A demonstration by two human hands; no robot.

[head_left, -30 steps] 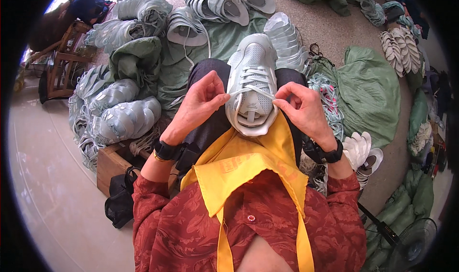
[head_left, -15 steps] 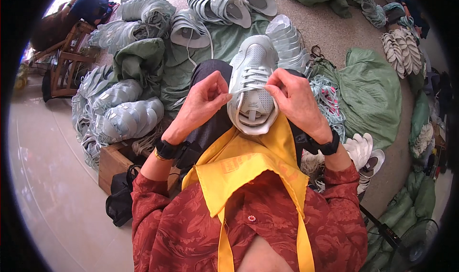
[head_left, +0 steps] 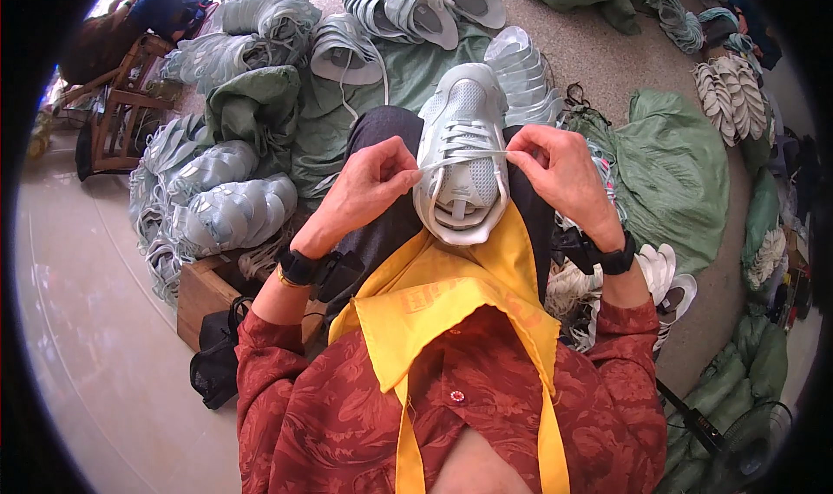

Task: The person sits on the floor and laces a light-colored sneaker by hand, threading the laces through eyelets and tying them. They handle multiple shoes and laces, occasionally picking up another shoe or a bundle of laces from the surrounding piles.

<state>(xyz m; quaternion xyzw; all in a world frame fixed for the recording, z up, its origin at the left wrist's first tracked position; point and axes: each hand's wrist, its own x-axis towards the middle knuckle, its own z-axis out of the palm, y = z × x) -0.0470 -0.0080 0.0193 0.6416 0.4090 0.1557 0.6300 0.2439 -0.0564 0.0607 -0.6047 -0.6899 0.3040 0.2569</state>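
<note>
A pale grey-green sneaker upper point(head_left: 460, 186) rests on my lap, toe pointing away from me and heel toward me. Its laces cross over the tongue. A light shoelace point(head_left: 473, 156) stretches sideways across the upper between my two hands. My left hand point(head_left: 373, 177) pinches it at the left edge of the shoe. To the right of the shoe, my right hand point(head_left: 551, 169) pinches the lace between thumb and forefinger, clear of the upper. Under the heel lies my yellow apron point(head_left: 451, 320).
Nested stacks of similar uppers point(head_left: 234, 216) lie at the left, others point(head_left: 399, 13) at the far side. A green sack point(head_left: 672, 173) sits at the right. Beside my left forearm are a wooden box point(head_left: 204, 299) and a black bag point(head_left: 219, 359). White uppers point(head_left: 655, 277) lie near my right elbow.
My right hand has moved to the right, away from the shoe, drawing the lace out straight across it. The left hand has barely moved.
</note>
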